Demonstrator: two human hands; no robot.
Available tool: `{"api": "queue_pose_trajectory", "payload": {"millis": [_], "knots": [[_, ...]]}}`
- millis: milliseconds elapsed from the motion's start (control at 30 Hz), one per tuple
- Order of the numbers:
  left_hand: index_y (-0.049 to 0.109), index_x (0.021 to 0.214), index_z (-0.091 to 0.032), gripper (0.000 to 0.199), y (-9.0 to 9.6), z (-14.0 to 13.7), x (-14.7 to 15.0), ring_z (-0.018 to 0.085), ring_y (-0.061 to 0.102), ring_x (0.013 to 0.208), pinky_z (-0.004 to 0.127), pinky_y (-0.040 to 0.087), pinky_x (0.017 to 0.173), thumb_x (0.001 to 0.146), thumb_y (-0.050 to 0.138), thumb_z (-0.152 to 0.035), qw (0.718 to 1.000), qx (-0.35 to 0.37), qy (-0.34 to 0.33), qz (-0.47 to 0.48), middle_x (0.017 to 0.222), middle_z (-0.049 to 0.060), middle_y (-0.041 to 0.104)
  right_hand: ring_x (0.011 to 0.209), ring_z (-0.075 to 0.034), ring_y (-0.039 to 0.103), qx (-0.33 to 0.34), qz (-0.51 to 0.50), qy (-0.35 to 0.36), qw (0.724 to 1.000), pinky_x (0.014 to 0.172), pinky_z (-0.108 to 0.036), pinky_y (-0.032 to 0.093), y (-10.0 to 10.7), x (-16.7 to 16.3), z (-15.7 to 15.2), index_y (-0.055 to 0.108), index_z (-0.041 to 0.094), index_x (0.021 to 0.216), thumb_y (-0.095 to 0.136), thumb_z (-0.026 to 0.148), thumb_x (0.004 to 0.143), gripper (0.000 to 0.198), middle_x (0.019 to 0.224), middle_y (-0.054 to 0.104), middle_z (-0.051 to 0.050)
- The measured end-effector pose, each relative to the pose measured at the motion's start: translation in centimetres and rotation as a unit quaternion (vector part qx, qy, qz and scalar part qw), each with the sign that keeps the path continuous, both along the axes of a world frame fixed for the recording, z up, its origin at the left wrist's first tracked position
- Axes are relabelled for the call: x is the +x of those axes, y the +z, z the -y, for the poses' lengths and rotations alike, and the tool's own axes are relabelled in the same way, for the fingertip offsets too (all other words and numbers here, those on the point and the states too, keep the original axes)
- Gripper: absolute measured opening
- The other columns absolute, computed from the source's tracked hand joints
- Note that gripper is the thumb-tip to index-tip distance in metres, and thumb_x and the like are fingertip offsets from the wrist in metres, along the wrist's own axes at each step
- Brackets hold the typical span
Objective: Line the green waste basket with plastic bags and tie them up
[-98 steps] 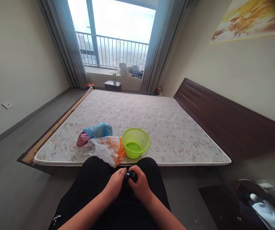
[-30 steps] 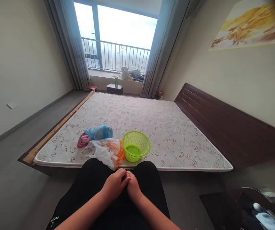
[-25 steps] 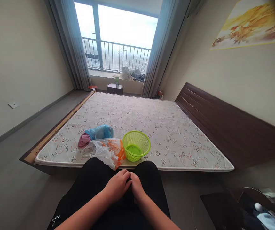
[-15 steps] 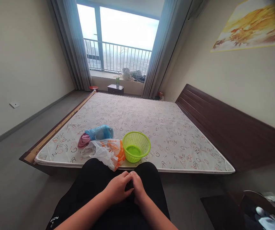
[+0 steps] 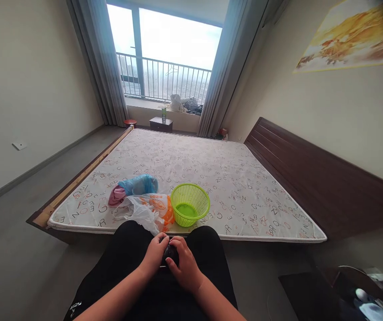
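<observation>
Between my hands, over my lap, is a small black rounded object (image 5: 171,254) with a slight shine; its kind cannot be made out. My left hand (image 5: 155,253) is closed at its left side, thumb and fingertips at the top edge. From the right, my right hand (image 5: 185,266) curls around it, fingers over the top and thumb below. Just beyond my knees, a lime-green plastic basket (image 5: 190,205) stands upright on the mattress (image 5: 231,178). Touching its left side lies a crumpled white and orange plastic bag (image 5: 144,213).
Behind the white bag lies a blue plastic bag (image 5: 140,184) with pink cloth (image 5: 117,196). A dark wooden headboard (image 5: 298,156) borders the bed on the right. A nightstand (image 5: 161,125) with a bottle (image 5: 164,114) and a red stool (image 5: 130,122) stand near the window.
My hands have shifted slightly left and turned, so the black object shows more between them. My right hand now lies over it with its back up. The basket and bags have stayed put.
</observation>
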State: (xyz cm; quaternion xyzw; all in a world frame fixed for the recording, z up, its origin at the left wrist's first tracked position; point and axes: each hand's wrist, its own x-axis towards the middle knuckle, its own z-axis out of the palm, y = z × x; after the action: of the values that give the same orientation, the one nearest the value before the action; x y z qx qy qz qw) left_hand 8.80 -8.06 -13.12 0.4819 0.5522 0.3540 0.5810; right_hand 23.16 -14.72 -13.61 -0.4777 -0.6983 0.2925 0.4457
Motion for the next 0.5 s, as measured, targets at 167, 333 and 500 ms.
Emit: {"api": "queue_pose_trajectory", "payload": {"millis": [167, 333, 500], "knots": [[0.058, 0.076, -0.020, 0.038, 0.7, 0.9, 0.5, 0.019, 0.055, 0.068, 0.030, 0.045, 0.067, 0.073, 0.063, -0.057, 1.000, -0.011, -0.018, 0.016, 0.068, -0.001, 0.057, 0.094, -0.021, 0.064, -0.016, -0.018, -0.056, 0.998, 0.087, -0.033, 0.052, -0.9, -0.5, -0.3, 0.057, 0.023, 0.113, 0.056, 0.026, 0.092, 0.021, 0.107, 0.065, -0.007], [0.058, 0.076, -0.020, 0.034, 1.2, 1.6, 0.7, 0.020, 0.056, 0.075, 0.031, 0.045, 0.073, 0.088, 0.055, -0.052, 0.992, 0.090, -0.078, -0.034, 0.073, 0.001, 0.060, 0.079, -0.018, 0.061, -0.043, -0.054, -0.084, 0.994, 0.075, -0.030, 0.048, -0.4, -0.6, -0.1, 0.061, 0.023, 0.096, 0.045, 0.034, 0.101, 0.020, 0.090, 0.066, -0.004], [0.059, 0.078, -0.020, 0.035, 1.3, 2.0, 0.6, 0.019, 0.056, 0.074, 0.029, 0.044, 0.073, 0.095, 0.051, -0.050, 0.982, 0.132, -0.118, -0.071, 0.075, 0.002, 0.062, 0.069, -0.017, 0.055, -0.097, -0.123, -0.099, 0.983, 0.067, -0.028, 0.044, -0.3, -0.8, -0.3, 0.057, 0.023, 0.082, 0.038, 0.047, 0.104, 0.037, 0.076, 0.060, -0.001]]}}
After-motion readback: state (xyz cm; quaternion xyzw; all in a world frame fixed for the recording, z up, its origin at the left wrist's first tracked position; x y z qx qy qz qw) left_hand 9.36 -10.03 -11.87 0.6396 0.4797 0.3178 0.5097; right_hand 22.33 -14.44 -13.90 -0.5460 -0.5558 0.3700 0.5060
